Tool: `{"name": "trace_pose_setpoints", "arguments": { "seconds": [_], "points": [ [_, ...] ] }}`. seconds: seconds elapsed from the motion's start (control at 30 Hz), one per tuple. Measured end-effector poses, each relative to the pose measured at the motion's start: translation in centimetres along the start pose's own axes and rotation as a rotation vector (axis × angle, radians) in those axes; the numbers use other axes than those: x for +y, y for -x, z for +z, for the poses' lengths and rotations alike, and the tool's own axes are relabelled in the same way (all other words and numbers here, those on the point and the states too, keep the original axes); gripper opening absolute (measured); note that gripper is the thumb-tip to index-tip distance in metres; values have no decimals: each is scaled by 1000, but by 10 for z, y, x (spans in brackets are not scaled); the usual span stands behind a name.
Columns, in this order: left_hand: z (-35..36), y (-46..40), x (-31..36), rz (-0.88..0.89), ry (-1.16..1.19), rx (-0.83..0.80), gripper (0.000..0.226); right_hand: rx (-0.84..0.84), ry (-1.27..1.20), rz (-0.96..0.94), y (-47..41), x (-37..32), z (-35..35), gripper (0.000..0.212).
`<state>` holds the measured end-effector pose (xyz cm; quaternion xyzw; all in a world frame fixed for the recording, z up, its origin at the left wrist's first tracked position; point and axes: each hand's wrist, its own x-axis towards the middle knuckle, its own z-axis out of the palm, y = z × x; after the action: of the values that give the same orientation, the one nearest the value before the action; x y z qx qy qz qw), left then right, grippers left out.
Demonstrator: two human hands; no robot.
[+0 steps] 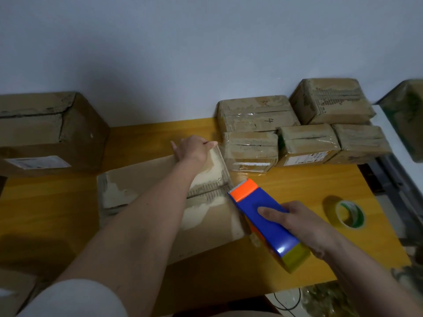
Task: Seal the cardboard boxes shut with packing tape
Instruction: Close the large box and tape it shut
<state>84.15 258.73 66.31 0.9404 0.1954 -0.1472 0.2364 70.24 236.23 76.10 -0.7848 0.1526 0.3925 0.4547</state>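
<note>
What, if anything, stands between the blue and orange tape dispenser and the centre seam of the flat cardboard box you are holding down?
Nothing visible does. The blue and orange tape dispenser, held in the right hand, already has its orange end at the right end of the flat cardboard box seam. The left hand rests at the far edge, though its forearm crosses above the seam.

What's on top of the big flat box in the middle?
The person's left hand rests on the flat cardboard box at its far edge, and the forearm crosses it. The tape dispenser in the right hand touches its right edge. Inside stays hidden.
</note>
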Motion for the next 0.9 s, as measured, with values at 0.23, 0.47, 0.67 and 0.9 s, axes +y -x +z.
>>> {"name": "trace_pose_setpoints", "arguments": {
  "seconds": [0.23,0.47,0.67,0.9],
  "points": [
    [4,74,-30,646,-165,32,63,-11,-36,-11,-2,4,0,42],
    [15,110,-51,761,-460,-331,132,-51,-32,-7,0,0,-3,37],
    [23,117,-47,747,-600,-333,148,-47,-12,-45,1,-3,0,36],
    [27,120,-48,746,-619,-298,143,-27,24,-106,5,14,7,64]
  ]
}}
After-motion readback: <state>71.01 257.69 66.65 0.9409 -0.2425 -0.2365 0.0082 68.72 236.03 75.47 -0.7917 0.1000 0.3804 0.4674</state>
